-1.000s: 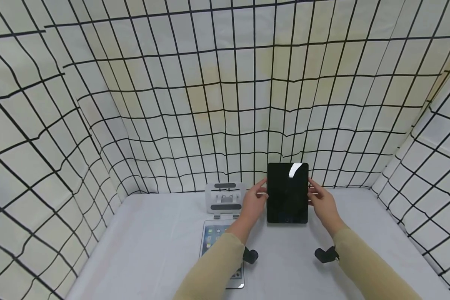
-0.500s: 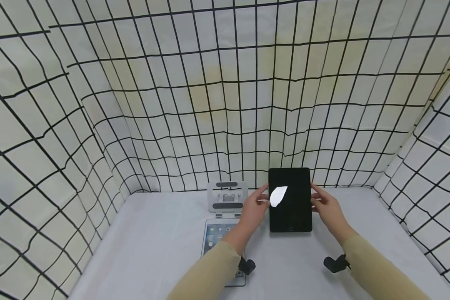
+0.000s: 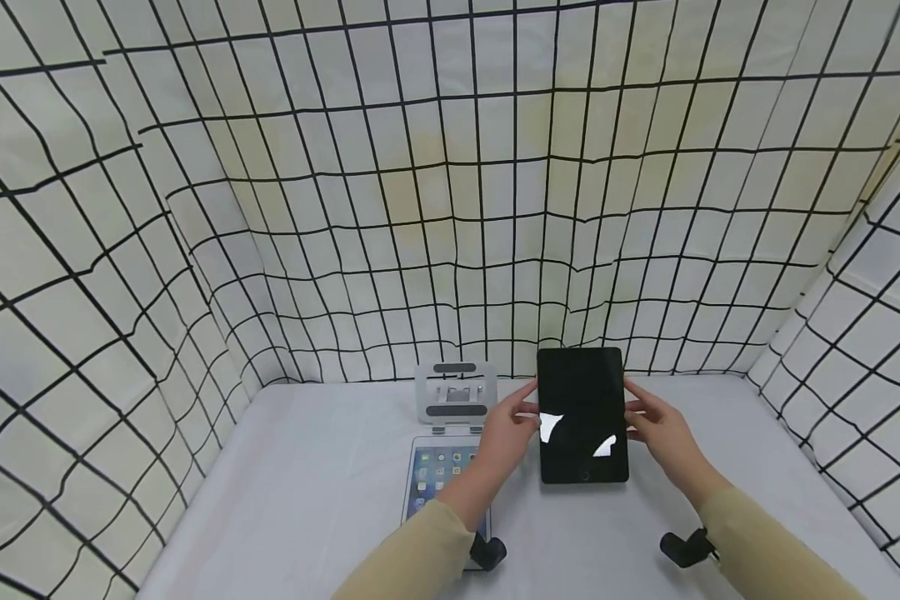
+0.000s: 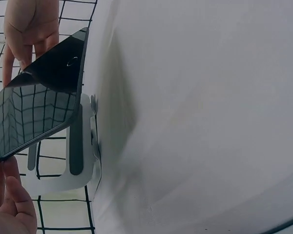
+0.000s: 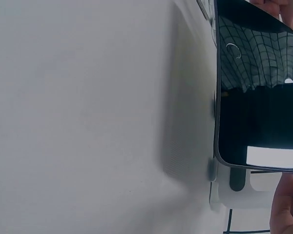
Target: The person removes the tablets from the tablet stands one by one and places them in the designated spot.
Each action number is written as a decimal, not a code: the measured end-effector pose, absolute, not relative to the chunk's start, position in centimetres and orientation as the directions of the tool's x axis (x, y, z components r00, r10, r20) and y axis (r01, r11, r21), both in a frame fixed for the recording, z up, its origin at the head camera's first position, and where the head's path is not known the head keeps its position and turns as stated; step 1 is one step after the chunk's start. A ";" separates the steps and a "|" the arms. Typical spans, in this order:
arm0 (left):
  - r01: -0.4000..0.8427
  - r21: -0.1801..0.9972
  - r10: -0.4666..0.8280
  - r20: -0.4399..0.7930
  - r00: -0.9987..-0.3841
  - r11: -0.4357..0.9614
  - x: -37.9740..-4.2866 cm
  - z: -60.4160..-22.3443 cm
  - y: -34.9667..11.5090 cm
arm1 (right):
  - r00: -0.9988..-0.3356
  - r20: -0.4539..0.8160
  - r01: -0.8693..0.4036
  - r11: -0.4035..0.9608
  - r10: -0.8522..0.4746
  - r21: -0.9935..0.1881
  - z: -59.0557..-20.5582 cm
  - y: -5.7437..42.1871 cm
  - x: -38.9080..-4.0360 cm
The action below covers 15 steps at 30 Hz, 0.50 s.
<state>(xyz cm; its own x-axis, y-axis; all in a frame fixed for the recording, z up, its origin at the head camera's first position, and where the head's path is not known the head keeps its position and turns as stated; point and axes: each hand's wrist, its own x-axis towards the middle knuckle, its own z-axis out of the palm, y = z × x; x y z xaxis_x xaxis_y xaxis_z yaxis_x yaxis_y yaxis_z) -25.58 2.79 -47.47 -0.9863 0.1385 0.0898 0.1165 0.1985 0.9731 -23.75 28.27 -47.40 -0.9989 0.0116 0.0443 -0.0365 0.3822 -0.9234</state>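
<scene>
A black tablet (image 3: 581, 387) with a round home button is held upright, leaning back, in front of me. My left hand (image 3: 507, 427) pinches its left edge, and my right hand (image 3: 663, 429) grips the opposite edge. In the left wrist view, the left fingers (image 4: 14, 195) meet the tablet's side, with the other hand across from them. A white stand with dark pads (image 5: 238, 179) shows behind the black tablet in the right wrist view; the head view hides it. Whether tablet and stand touch, I cannot tell.
Left of the black tablet, a white tablet (image 3: 431, 471) with app icons lies on the white table (image 3: 292, 483), partly under my left forearm. Another white stand (image 3: 456, 410) with grey pads stands behind it. White walls with black netting (image 3: 390, 250) close off the back and sides.
Both hands have brought the black tablet lower in the head view, towards me and slightly right. Its home button has come into sight, and reflections on the screen have shifted.
</scene>
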 end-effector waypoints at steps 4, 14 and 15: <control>0.121 0.972 0.150 0.092 -0.984 0.201 -25.0 -47.5 2.6 | -1.000 0.031 -0.028 0.375 0.000 -0.927 -47.7 28.4 -23.2; 0.060 0.978 0.165 0.026 -0.986 0.201 -23.3 -47.6 2.1 | -0.999 -0.034 0.026 0.350 -0.017 -0.936 -48.4 28.5 -21.8; 0.053 0.978 0.164 0.019 -0.986 0.204 -23.2 -47.7 2.1 | -0.999 -0.044 0.034 0.344 -0.020 -0.938 -48.5 28.5 -21.6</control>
